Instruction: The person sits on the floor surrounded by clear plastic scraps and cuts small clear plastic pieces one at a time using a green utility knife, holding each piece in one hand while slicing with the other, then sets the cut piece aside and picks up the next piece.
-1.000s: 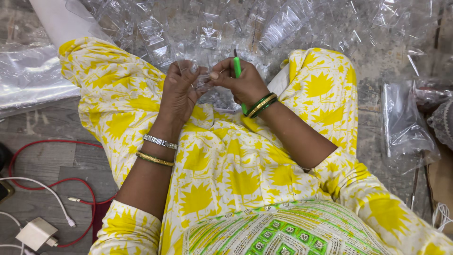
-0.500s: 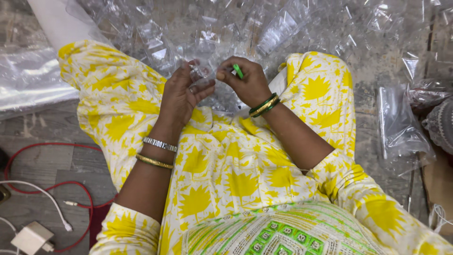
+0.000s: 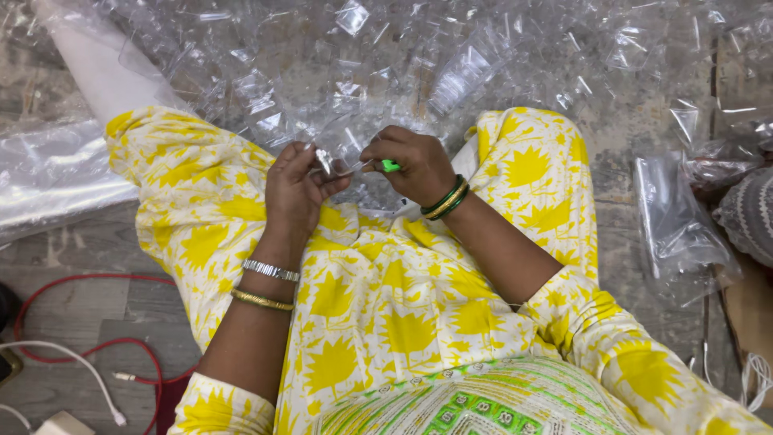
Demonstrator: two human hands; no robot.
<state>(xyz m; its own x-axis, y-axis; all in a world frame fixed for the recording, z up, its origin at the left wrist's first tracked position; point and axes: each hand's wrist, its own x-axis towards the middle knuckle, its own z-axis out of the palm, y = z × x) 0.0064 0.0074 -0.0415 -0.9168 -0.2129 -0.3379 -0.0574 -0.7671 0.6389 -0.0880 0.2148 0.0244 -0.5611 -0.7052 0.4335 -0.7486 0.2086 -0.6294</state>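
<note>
Plastic bags [image 3: 451, 72] lie before the lap [image 3: 386, 298], cables [image 3: 88, 362] at left.

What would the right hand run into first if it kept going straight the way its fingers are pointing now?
The right hand, gripping a small green tool, points across toward the left hand. It would probably first meet the small clear piece pinched in the left fingers, though depth is hard to judge.

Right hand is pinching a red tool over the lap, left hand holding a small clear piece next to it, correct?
Not quite: the tool in the right hand is green, not red, as the head view shows. The left hand does hold a small clear piece beside it, over the lap.
</note>
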